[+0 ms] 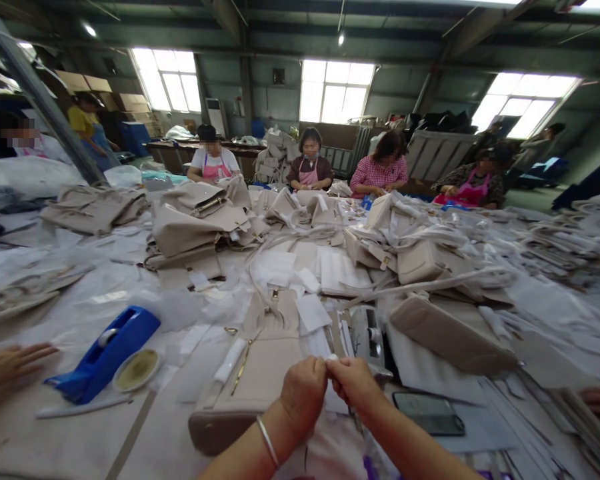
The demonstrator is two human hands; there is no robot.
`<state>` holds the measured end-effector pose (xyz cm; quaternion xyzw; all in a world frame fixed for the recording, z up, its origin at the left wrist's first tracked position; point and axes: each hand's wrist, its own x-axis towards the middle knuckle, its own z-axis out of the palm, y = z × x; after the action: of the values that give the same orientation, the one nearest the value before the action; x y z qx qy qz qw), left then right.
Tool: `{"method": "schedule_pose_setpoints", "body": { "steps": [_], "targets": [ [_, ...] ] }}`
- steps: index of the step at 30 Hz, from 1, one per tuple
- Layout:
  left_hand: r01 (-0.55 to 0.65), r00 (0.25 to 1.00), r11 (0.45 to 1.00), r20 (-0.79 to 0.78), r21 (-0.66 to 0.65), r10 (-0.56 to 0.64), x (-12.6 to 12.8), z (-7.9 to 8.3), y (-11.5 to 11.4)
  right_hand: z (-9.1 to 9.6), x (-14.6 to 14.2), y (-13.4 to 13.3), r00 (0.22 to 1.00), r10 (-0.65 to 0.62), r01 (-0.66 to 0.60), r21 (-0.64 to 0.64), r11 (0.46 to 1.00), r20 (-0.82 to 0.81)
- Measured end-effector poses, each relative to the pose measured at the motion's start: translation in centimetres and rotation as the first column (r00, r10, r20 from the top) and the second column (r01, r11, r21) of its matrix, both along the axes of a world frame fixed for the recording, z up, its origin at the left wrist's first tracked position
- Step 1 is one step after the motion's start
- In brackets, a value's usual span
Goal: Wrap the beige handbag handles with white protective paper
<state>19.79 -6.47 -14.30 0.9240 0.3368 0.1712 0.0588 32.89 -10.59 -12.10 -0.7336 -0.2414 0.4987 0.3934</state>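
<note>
A small white strip (333, 359) is pinched between the fingertips of both hands just above the near edge of the table (55, 447). The left hand (303, 393), with a thin bangle (269, 440) on its wrist, and the right hand (354, 381) meet knuckle to knuckle and each closes on one end of it. Directly beneath and beyond them lies a beige handbag (260, 383), flat, with white paper pieces and a gold-coloured fitting on top. A dark phone (428, 413) lies face up just right of the right forearm. To the left are a blue tape dispenser (105, 353) and, touching it, a round tin (136, 370). Another person's hand (10, 363) rests flat at the left edge. Heaps of beige bags (195, 227) and white wrapping crowd the table beyond, with seated workers (310, 167) at the far side.
</note>
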Motion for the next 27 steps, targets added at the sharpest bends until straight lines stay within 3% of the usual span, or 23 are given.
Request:
{"method": "schedule_pose_setpoints", "body": {
  "steps": [5,13,19,23,27],
  "targets": [
    [0.044,0.999,0.997,-0.035,0.058,-0.042,-0.2,0.0,0.0,0.0,0.0,-0.3,1.0,-0.016,0.016,-0.006,1.0,0.011],
    [0.007,1.0,1.0,-0.016,-0.03,-0.007,0.3,0.0,0.7,1.8,0.0,-1.1,0.994,0.021,-0.017,0.035,0.999,-0.109],
    [-0.018,0.994,0.981,0.105,-0.194,0.039,0.3,0.2,0.9,1.3,-0.4,-0.6,0.982,-0.054,0.06,0.03,0.998,-0.179],
    [0.055,0.952,0.898,0.293,-0.437,0.084,0.1,1.1,1.5,0.0,-0.5,-0.1,0.997,-0.046,0.054,0.128,0.99,-0.065],
    [0.224,0.891,0.725,0.438,-0.652,0.118,-0.6,2.5,2.5,-0.7,-0.6,0.7,0.999,-0.05,0.046,0.242,0.969,0.007]
  ]
}}
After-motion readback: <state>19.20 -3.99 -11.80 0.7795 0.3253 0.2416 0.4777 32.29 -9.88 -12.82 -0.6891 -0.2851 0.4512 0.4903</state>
